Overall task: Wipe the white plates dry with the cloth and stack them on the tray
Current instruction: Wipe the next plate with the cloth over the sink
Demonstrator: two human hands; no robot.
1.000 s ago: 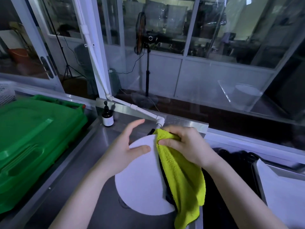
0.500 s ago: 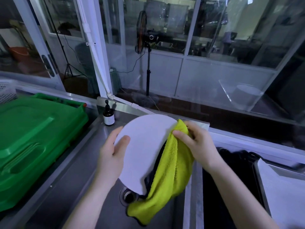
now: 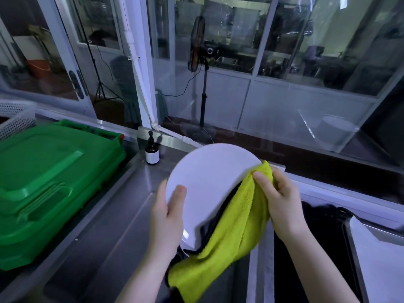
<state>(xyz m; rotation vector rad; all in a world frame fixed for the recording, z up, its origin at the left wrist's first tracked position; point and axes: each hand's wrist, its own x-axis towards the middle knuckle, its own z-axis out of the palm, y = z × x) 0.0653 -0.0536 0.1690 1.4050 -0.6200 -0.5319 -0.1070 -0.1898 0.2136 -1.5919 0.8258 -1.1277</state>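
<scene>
The white plate [image 3: 209, 184] is up in the air over the steel sink basin [image 3: 98, 237], tilted with its flat face turned toward the camera and its upper rim leaning away to the far side. The left hand [image 3: 168, 217] grips the plate at its lower left rim. The thumb is laid flat on the near face, and the other fingers are behind the plate and hidden. The right hand [image 3: 282, 200] pinches the yellow-green cloth [image 3: 229, 243] against the plate's right rim, with the thumb on top of the fabric and the fingers curled round it from behind. From that pinch the cloth hangs down along the plate's right and lower edge. Its loose end droops toward the near side below the plate, and a dark strip shows where it meets the rim.

To the right, past a dark well [image 3: 306, 248], is a metal-rimmed tray [image 3: 352, 248] with a pale surface inside. On the counter's far edge, left of the plate, a dark pump bottle [image 3: 152, 152] with a white label stands upright. A large green plastic lid [image 3: 48, 178] fills the left side, with a white perforated basket [image 3: 15, 114] beyond it. Behind the counter a white pipe [image 3: 140, 84] runs down the window frame, and a standing fan [image 3: 197, 44] shows through the glass.
</scene>
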